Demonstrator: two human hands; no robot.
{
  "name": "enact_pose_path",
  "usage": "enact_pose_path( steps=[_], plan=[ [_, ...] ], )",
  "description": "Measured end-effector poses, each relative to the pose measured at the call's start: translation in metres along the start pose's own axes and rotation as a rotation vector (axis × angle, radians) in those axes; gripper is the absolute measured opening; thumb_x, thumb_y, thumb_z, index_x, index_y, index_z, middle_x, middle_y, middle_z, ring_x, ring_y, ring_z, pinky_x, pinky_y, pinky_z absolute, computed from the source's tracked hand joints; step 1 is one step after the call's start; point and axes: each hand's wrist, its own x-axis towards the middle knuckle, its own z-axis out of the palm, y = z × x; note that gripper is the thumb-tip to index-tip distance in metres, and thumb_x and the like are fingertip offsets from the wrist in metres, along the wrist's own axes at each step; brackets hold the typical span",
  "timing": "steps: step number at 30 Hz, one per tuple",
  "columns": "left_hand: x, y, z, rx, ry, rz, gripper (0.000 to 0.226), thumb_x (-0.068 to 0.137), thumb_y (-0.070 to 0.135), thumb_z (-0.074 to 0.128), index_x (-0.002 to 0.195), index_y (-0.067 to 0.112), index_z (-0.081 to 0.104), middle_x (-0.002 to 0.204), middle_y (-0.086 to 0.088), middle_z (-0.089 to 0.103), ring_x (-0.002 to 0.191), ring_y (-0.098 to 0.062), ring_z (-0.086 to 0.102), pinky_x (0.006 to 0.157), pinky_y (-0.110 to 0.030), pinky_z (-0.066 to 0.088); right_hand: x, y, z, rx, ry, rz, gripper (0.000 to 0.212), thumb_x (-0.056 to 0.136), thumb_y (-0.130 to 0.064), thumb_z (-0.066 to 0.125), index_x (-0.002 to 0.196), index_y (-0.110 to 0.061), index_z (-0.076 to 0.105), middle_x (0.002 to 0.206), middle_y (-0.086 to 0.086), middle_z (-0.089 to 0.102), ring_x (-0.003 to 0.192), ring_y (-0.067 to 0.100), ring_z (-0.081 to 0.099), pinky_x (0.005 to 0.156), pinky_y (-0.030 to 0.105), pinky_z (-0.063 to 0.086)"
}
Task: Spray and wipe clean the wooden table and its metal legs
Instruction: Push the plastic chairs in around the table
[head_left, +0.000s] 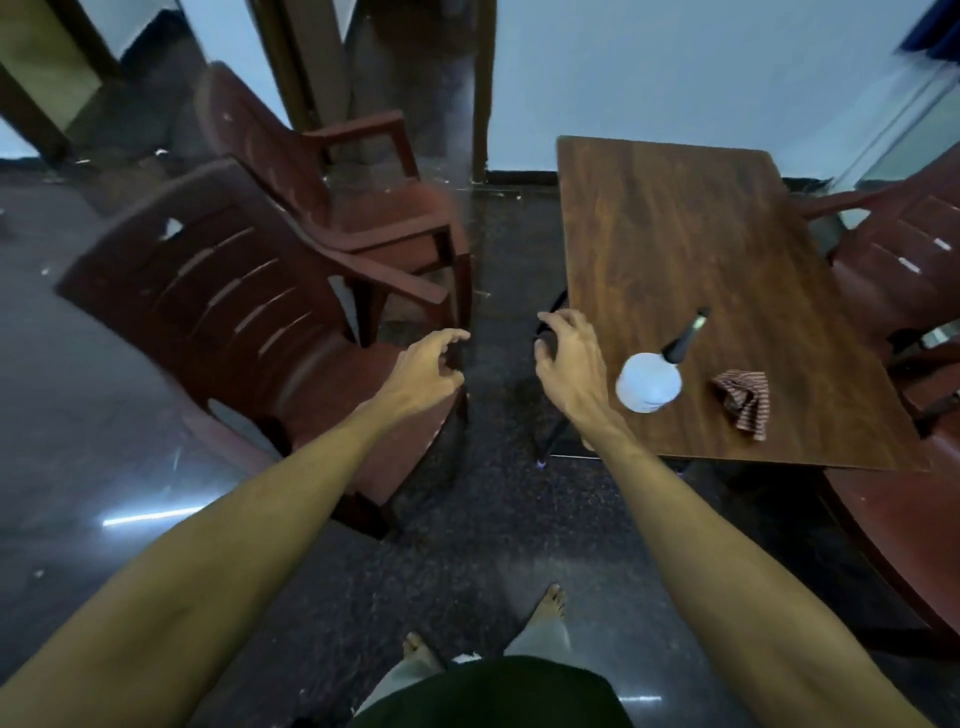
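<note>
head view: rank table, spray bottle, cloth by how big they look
1. table, by far the largest
2. spray bottle
3. cloth, slightly smaller than the bottle; it is crumpled, so its spread-out size is unsure

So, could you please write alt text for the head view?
Both bare hands, left and right, reach out empty beside a wooden table. On it stand a white spray bottle and a striped cloth, with maroon plastic chairs around.
</note>
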Motion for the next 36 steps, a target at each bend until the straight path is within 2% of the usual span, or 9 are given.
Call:
enact_pose_path(
  steps=[2, 6, 15, 18, 21, 29, 32, 36],
  plan=[
    [-0.018, -0.030, -0.028, 0.063, 0.009, -0.015, 0.058, 0.090, 0.015, 0.068, 0.145, 0.025, 0.052, 0.150, 0.000, 0.055, 0.136, -0.021, 0.052, 0.111, -0.042, 0.044, -0.006, -0.033, 0.031, -0.016, -0.100, 0.009, 0.048, 0.096, -0.018, 0.059, 0.143, -0.011, 0.051, 0.144, 0.010, 0.049, 0.136, 0.027, 0.043, 0.108, 0.041, 0.040],
    [-0.036, -0.075, -0.069, 0.096, -0.006, -0.043, 0.059, 0.090, 0.020, 0.068, 0.146, 0.024, 0.051, 0.150, -0.002, 0.055, 0.139, -0.023, 0.051, 0.115, -0.050, 0.040, -0.010, -0.080, 0.076, -0.049, -0.224, 0.012, 0.054, 0.098, -0.024, 0.060, 0.149, -0.013, 0.044, 0.152, 0.010, 0.042, 0.142, 0.026, 0.036, 0.111, 0.040, 0.036],
    [-0.013, -0.157, -0.150, 0.140, 0.015, -0.066, 0.058, 0.093, 0.020, 0.069, 0.147, 0.022, 0.051, 0.146, -0.003, 0.058, 0.136, -0.022, 0.053, 0.113, -0.047, 0.042, 0.039, -0.153, 0.168, -0.049, -0.296, -0.015, 0.052, 0.097, -0.023, 0.060, 0.147, -0.014, 0.047, 0.146, 0.008, 0.048, 0.137, 0.026, 0.042, 0.108, 0.040, 0.039],
    [0.000, -0.180, -0.176, 0.172, -0.028, -0.069, 0.056, 0.092, 0.021, 0.069, 0.146, 0.024, 0.052, 0.145, -0.002, 0.058, 0.135, -0.022, 0.054, 0.113, -0.050, 0.041, 0.056, -0.172, 0.192, -0.008, -0.310, 0.030, 0.051, 0.097, -0.024, 0.060, 0.146, -0.015, 0.047, 0.144, 0.006, 0.048, 0.135, 0.025, 0.043, 0.107, 0.041, 0.041],
    [0.017, -0.201, -0.204, 0.203, -0.073, -0.075, 0.056, 0.092, 0.021, 0.069, 0.146, 0.024, 0.051, 0.145, -0.003, 0.058, 0.135, -0.022, 0.053, 0.114, -0.048, 0.040, 0.069, -0.191, 0.214, 0.017, -0.323, 0.070, 0.051, 0.098, -0.026, 0.060, 0.146, -0.017, 0.048, 0.145, 0.005, 0.048, 0.136, 0.025, 0.043, 0.108, 0.042, 0.043],
    [0.081, -0.257, -0.262, 0.235, -0.220, 0.064, 0.057, 0.091, 0.018, 0.070, 0.145, 0.024, 0.052, 0.143, -0.004, 0.060, 0.133, -0.023, 0.056, 0.110, -0.044, 0.045, 0.089, -0.239, 0.259, -0.001, -0.259, 0.293, 0.049, 0.100, -0.027, 0.057, 0.147, -0.021, 0.046, 0.148, -0.001, 0.046, 0.138, 0.020, 0.041, 0.106, 0.041, 0.038],
    [0.110, -0.280, -0.287, 0.237, -0.303, 0.143, 0.057, 0.092, 0.017, 0.071, 0.145, 0.024, 0.053, 0.143, -0.004, 0.060, 0.132, -0.023, 0.056, 0.109, -0.041, 0.045, 0.094, -0.264, 0.284, 0.010, -0.183, 0.409, 0.049, 0.099, -0.027, 0.058, 0.146, -0.021, 0.048, 0.146, 0.000, 0.048, 0.137, 0.021, 0.043, 0.107, 0.039, 0.039],
    [0.132, -0.300, -0.321, 0.256, -0.416, 0.253, 0.057, 0.092, 0.016, 0.070, 0.146, 0.022, 0.053, 0.146, -0.003, 0.059, 0.133, -0.022, 0.056, 0.112, -0.040, 0.043, 0.094, -0.310, 0.315, 0.032, -0.094, 0.555, 0.049, 0.099, -0.029, 0.059, 0.146, -0.023, 0.047, 0.147, 0.002, 0.048, 0.138, 0.023, 0.042, 0.110, 0.044, 0.041]
  ],
)
